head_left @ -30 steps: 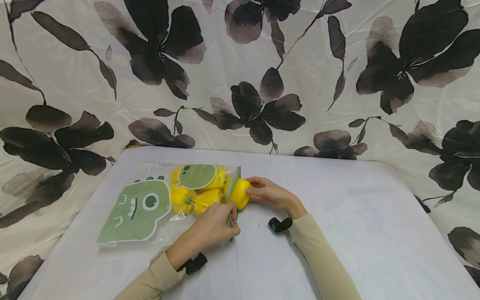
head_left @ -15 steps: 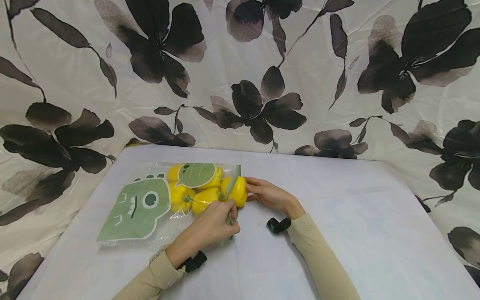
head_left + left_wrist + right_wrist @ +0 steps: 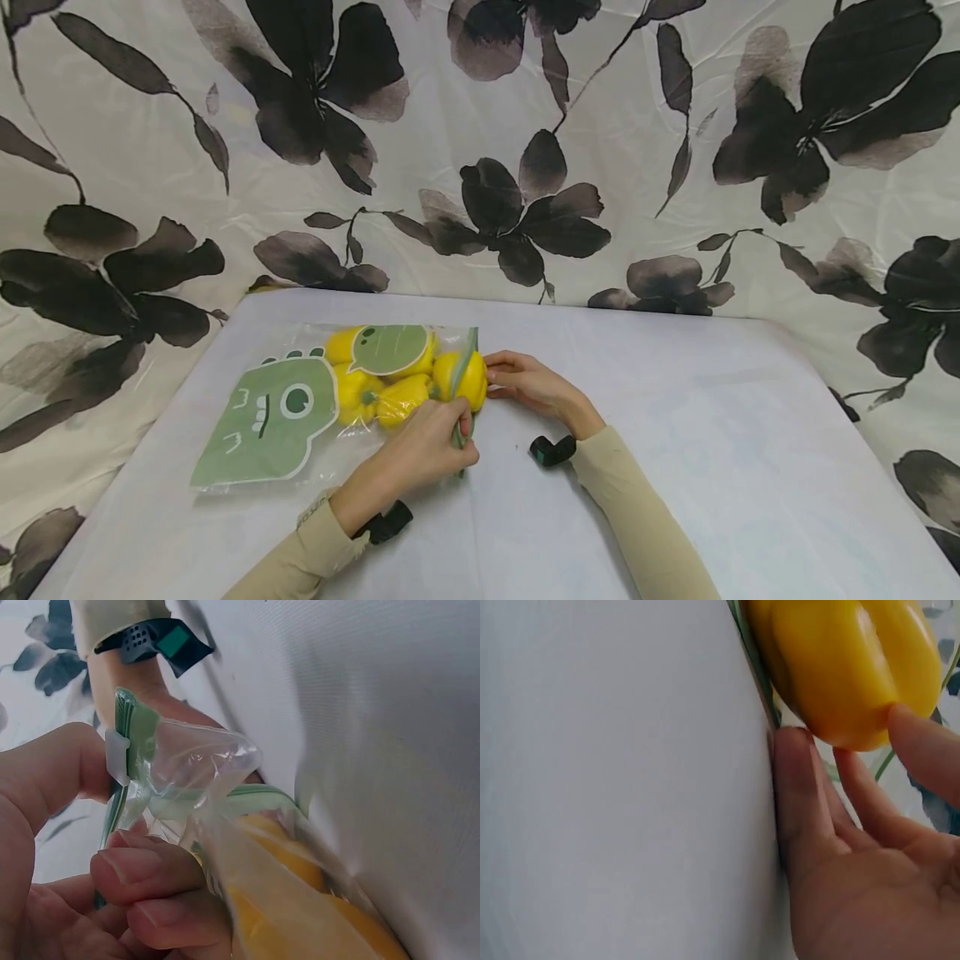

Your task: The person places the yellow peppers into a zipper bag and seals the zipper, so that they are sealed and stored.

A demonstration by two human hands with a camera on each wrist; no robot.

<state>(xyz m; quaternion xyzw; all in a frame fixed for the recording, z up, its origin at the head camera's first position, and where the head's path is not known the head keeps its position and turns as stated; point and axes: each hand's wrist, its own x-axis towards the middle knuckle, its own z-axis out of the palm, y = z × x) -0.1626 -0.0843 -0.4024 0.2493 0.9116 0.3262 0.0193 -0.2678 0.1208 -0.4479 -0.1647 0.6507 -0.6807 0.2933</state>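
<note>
A clear zip bag (image 3: 262, 425) with a green cartoon monster print lies on the table, its mouth facing right. Several yellow bell peppers (image 3: 405, 398) are inside it. One more yellow bell pepper (image 3: 471, 383) sits partly through the green-edged mouth. My left hand (image 3: 420, 446) pinches the near edge of that mouth; in the left wrist view, a white slider (image 3: 118, 756) is beside the thumb. My right hand (image 3: 536, 387) is at the outer end of the pepper in the mouth. Its fingertips touch the pepper (image 3: 847, 667) in the right wrist view, with the fingers fairly straight.
A white cloth covers the table (image 3: 712, 467). Behind it hangs a floral curtain (image 3: 420, 167). Black wrist devices (image 3: 553, 451) are worn on both wrists.
The pepper at the bag's mouth has moved left and further into the bag, with my right hand following it. The peppers inside have shifted slightly left. My left hand keeps its hold.
</note>
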